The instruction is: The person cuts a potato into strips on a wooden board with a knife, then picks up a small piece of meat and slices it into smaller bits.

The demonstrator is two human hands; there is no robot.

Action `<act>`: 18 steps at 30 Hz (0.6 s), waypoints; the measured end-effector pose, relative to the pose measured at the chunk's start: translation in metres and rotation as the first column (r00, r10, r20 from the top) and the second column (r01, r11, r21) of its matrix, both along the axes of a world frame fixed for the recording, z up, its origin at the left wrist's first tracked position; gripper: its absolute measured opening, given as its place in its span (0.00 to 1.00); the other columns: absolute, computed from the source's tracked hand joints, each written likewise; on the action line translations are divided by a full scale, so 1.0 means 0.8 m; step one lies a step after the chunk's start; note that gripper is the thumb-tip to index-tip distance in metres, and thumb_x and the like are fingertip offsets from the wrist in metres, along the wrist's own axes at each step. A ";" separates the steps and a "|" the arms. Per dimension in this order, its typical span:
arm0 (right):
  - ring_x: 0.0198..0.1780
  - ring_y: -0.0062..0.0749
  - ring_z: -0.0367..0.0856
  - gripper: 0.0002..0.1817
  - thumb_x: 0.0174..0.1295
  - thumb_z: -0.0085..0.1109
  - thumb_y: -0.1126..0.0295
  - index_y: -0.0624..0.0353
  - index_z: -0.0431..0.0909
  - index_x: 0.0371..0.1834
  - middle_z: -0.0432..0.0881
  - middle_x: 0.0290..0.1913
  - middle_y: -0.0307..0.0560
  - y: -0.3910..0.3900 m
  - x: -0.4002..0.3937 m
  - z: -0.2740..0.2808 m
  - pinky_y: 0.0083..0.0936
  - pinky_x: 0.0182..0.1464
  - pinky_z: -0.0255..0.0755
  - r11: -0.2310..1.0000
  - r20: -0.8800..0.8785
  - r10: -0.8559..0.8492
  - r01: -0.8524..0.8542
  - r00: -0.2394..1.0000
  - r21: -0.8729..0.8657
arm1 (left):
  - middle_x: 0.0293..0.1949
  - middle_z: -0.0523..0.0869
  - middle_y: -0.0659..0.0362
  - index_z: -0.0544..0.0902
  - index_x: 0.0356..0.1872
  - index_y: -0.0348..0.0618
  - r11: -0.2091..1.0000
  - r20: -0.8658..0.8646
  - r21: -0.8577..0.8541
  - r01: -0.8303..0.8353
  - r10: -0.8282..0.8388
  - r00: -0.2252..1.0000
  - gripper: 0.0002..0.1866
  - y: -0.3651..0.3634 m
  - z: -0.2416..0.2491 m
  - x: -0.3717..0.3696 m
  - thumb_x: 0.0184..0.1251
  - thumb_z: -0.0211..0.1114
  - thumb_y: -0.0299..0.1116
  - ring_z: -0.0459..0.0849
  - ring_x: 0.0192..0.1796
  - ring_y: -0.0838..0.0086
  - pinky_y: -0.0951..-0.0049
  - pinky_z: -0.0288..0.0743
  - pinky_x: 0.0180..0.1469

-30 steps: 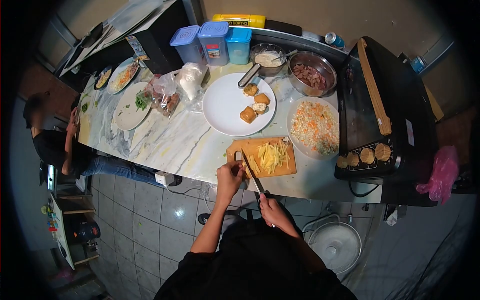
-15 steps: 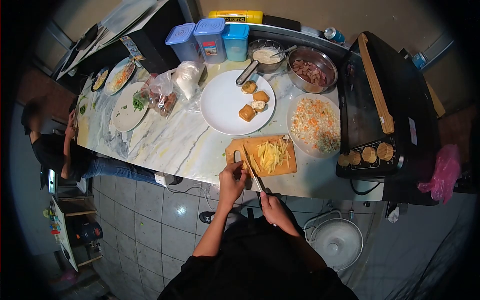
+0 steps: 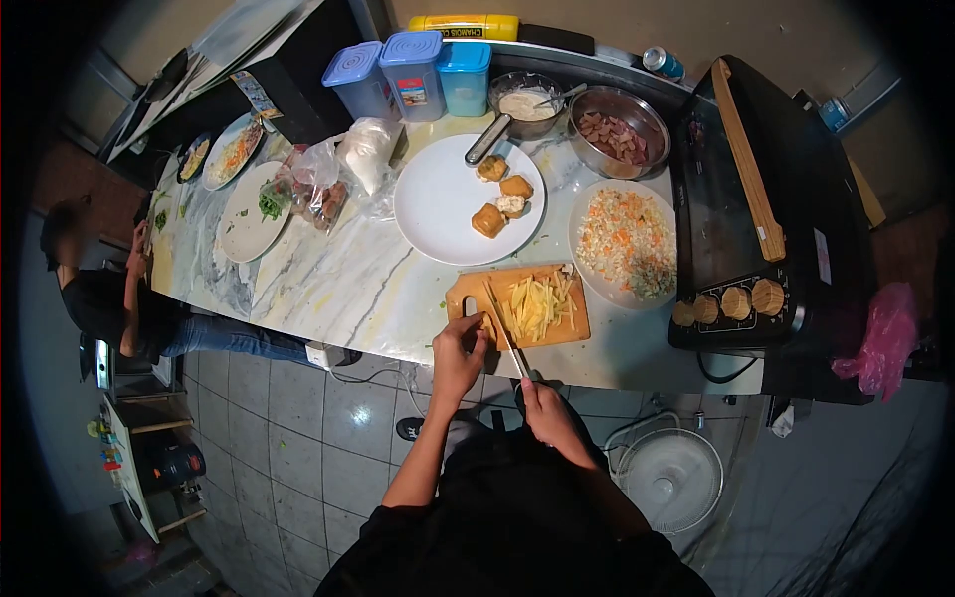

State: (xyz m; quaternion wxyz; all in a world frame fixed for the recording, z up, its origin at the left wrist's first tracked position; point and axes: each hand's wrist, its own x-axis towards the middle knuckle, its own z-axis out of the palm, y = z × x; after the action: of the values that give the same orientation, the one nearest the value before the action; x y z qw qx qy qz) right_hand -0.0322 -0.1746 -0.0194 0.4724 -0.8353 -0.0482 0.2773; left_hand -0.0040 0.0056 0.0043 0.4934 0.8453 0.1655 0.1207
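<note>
A wooden cutting board (image 3: 463,291) lies at the counter's near edge, with a heap of thin pale yellow vegetable sticks (image 3: 540,306) on it. My right hand (image 3: 547,410) is closed round the handle of a knife (image 3: 512,346), whose blade slants up and left over the board. At the board's lower left corner, my left hand (image 3: 461,358) has its fingers curled on a small pale yellow vegetable piece (image 3: 486,324), close beside the blade. Behind the board, a large white plate (image 3: 428,214) carries several browned stuffed pieces (image 3: 487,220) and a metal-handled tool (image 3: 487,140).
To the right stand a plate of chopped vegetables (image 3: 622,244), a steel bowl of cut meat (image 3: 612,137) and a black oven (image 3: 771,219). A bowl of white batter (image 3: 525,103), lidded containers (image 3: 413,80) and plastic bags (image 3: 323,179) sit behind. Another person (image 3: 104,298) works at far left.
The knife blade has shifted slightly right, away from my left fingers, with my right hand. The yellow piece under my left fingers shows more now. The whole view has tilted slightly.
</note>
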 end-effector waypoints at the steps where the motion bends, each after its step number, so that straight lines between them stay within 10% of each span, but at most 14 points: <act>1: 0.40 0.66 0.74 0.26 0.71 0.38 0.55 0.70 0.74 0.31 0.77 0.30 0.70 0.000 0.000 0.001 0.48 0.40 0.68 1.000 0.006 -0.006 0.006 1.000 -0.001 | 0.35 0.84 0.45 0.82 0.42 0.31 0.999 0.051 0.034 0.011 -0.013 0.999 0.12 -0.001 0.000 0.000 0.56 0.62 0.22 0.85 0.35 0.61 0.69 0.77 0.41; 14: 0.37 0.65 0.75 0.28 0.72 0.34 0.55 0.71 0.73 0.30 0.76 0.27 0.68 -0.002 -0.005 -0.024 0.46 0.39 0.68 0.998 -0.038 0.004 -0.001 0.999 0.059 | 0.37 0.85 0.46 0.83 0.43 0.36 0.994 -0.080 -0.105 -0.028 0.020 0.997 0.13 -0.004 0.010 0.000 0.54 0.66 0.27 0.85 0.41 0.60 0.68 0.76 0.46; 16: 0.07 0.19 0.55 0.27 0.72 0.32 0.48 0.53 0.57 0.18 0.56 0.10 0.31 0.001 -0.006 -0.028 0.20 0.09 0.51 0.969 -0.155 -0.008 0.046 0.988 0.243 | 0.37 0.86 0.47 0.83 0.43 0.36 0.993 -0.092 -0.114 -0.021 0.011 0.996 0.14 -0.002 0.005 0.000 0.55 0.66 0.27 0.85 0.40 0.63 0.69 0.76 0.45; 18: 0.09 0.29 0.63 0.29 0.72 0.32 0.49 0.60 0.62 0.19 0.62 0.10 0.41 0.000 -0.004 -0.023 0.28 0.14 0.58 0.980 -0.220 0.008 0.035 0.976 0.194 | 0.37 0.86 0.48 0.83 0.44 0.36 0.991 -0.095 -0.130 -0.017 0.005 0.995 0.14 0.000 0.001 -0.001 0.55 0.66 0.27 0.85 0.40 0.65 0.70 0.76 0.45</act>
State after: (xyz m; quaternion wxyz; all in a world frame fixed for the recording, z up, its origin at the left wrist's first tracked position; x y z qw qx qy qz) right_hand -0.0354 -0.1744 -0.0376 0.5570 -0.7490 -0.0173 0.3584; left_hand -0.0047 0.0052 0.0053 0.5387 0.8151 0.2009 0.0720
